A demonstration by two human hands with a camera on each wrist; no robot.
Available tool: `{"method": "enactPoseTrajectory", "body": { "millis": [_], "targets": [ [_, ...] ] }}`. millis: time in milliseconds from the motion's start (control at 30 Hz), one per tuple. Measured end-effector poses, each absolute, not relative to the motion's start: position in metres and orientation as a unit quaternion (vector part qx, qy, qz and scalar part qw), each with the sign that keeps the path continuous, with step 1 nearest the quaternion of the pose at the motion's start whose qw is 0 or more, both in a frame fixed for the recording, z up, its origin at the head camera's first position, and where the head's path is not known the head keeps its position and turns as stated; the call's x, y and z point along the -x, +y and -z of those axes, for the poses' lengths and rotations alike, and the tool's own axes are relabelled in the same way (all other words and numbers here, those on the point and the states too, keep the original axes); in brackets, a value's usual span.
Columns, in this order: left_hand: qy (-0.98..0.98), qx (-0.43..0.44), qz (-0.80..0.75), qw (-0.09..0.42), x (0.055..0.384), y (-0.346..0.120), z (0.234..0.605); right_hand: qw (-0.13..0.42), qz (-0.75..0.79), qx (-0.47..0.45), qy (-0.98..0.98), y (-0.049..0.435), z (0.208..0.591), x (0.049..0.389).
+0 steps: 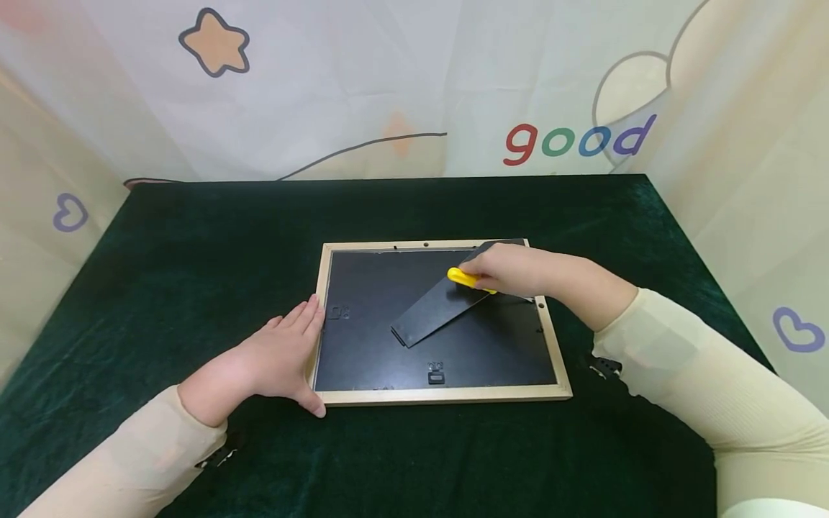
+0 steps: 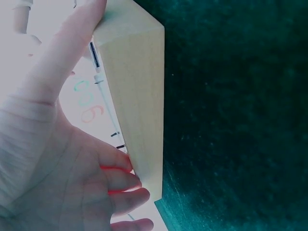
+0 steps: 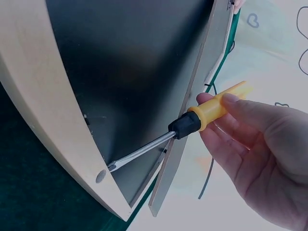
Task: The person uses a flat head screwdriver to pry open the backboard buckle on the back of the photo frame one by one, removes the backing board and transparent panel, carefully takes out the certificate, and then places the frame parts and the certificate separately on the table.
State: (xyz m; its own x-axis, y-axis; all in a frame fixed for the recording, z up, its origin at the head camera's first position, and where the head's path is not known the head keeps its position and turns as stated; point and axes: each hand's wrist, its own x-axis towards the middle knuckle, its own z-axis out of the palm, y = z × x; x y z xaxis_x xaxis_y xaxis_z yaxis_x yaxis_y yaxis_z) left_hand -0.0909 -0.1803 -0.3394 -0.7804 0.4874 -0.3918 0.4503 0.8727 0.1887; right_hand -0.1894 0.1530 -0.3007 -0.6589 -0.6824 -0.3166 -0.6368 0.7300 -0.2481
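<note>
A picture frame with a pale wooden rim (image 1: pixel 447 396) lies face down, its black backing board (image 1: pixel 376 288) upward. My left hand (image 1: pixel 281 352) rests along the rim's left side, fingers straight and thumb by the near corner; the left wrist view shows the palm and the rim's side (image 2: pixel 134 96). In my right hand (image 1: pixel 518 270) I hold a flat-tip screwdriver (image 3: pixel 185 124) by its yellow handle. Its tip touches or nearly touches the rim's inner edge, near a corner and a round hole. The black easel stand (image 1: pixel 434 309) slants across the board, partly hidden by my right hand.
Dark green velvet cloth (image 1: pixel 227 237) covers the table around the frame. A metal hanger (image 1: pixel 436 375) sits on the board's near side, and small dark tabs (image 1: pixel 396 248) show along the rim. A printed curtain (image 1: pixel 363 79) hangs behind and at both sides.
</note>
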Motion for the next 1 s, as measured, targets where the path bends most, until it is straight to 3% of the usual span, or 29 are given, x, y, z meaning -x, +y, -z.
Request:
{"method": "enactPoseTrajectory", "body": {
  "millis": [400, 700, 1000],
  "targets": [
    [0.943, -0.245, -0.046, 0.219, 0.091, -0.181, 0.343, 0.199, 0.15, 0.365, 0.897, 0.172, 0.303, 0.199],
    [0.943, -0.248, -0.041, 0.217, 0.092, -0.183, 0.343, 0.165, 0.223, 0.37, 0.887, 0.198, 0.306, 0.19],
    [0.944, -0.245, -0.043, 0.217, 0.092, -0.182, 0.345, 0.145, 0.285, 0.319, 0.892, 0.222, 0.308, 0.182]
  ]
}}
